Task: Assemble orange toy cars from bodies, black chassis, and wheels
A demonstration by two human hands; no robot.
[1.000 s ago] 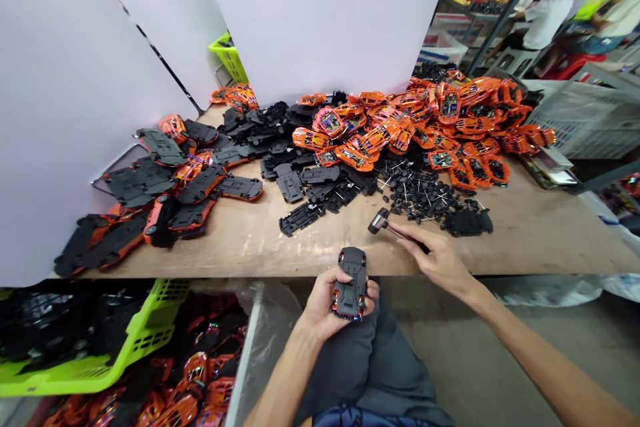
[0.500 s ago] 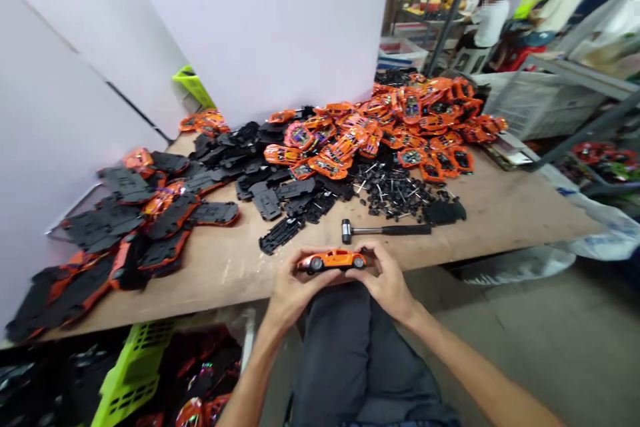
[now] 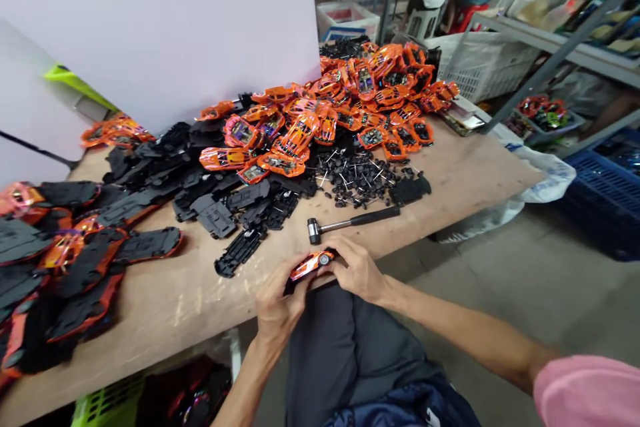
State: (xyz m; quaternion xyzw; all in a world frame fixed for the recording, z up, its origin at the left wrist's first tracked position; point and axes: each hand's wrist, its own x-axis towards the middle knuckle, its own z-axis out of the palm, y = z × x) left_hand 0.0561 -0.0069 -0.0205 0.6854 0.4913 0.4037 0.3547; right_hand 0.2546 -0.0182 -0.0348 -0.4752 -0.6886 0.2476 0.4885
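**Head view: both hands gripping orange toy car (image 3: 313, 265)**

Left hand (image 3: 280, 300) is clasping its near-left end, right hand (image 3: 355, 270) closing on far-right end, long axis running near-left to far-right. Car's sitting just off edge of wooden workbench (image 3: 165, 300), over lap. Right hand's nearer the steel-headed mallet (image 3: 345, 221); black chassis pieces (image 3: 239, 252) are lying far-left, wheel-and-axle heap (image 3: 355, 177) further off.

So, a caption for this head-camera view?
Left hand and right hand hold an orange toy car beside a hammer.
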